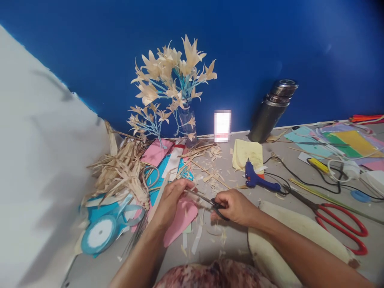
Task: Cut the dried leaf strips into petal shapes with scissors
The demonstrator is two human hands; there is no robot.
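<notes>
My right hand (235, 206) is closed round the black handles of a small pair of scissors (200, 195). Their blades point left, towards the fingers of my left hand (175, 196). Those fingers are pinched together at the blade tips, and what they hold is too small and hidden to make out. Beneath the hands lie pink paper (183, 224) and pale cut strips (197, 239). Just left of my left hand spreads a heap of dried corn husks (126, 168). A blue glue gun (261, 182) rests beyond my right hand.
Pale husk flowers on blue stems stand in a clear bottle (187, 124) at the back. A dark flask (271, 114) is by the wall. Red-handled scissors (342, 224) and cables lie right, a blue ribbon roll (99, 236) left. Yellow cloth (247, 154) sits behind the glue gun.
</notes>
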